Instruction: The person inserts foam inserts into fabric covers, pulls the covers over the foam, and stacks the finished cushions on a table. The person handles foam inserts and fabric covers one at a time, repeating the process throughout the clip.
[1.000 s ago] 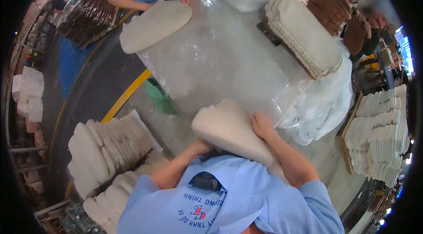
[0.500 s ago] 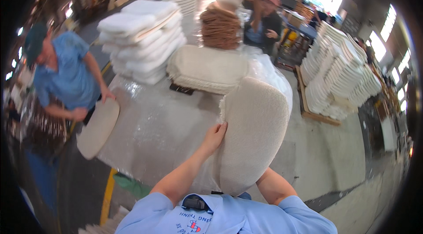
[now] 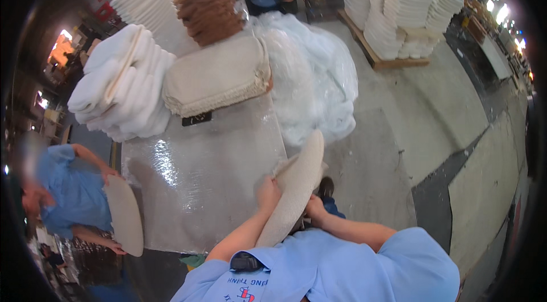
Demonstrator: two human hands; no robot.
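At the far left, a co-worker in a light-blue shirt (image 3: 74,188) is holding a flat, cream, round-ended fabric panel (image 3: 126,218) by its edge. Beside them, a tall stack of puffy white pads (image 3: 117,83) is resting on the grey, plastic-covered counter (image 3: 211,171). Next, a stack of folded brown material (image 3: 208,11) is standing behind a neat pile of beige, fringed-edge fabric pieces (image 3: 219,74). Nearer, the left hand (image 3: 268,194) is grasping the left side of a cream, rounded, textured-fabric cushion (image 3: 295,188), which is tilting upright on edge between the hands, close to the wearer's body. The right hand (image 3: 315,209) is pressing against its right side, fingers curling, though their exact grip is hidden. Beyond, clear crumpled plastic sheeting (image 3: 316,74) is bulging beside the counter. Farther right, white stacked pads (image 3: 387,17) are sitting on a wooden pallet (image 3: 399,63).
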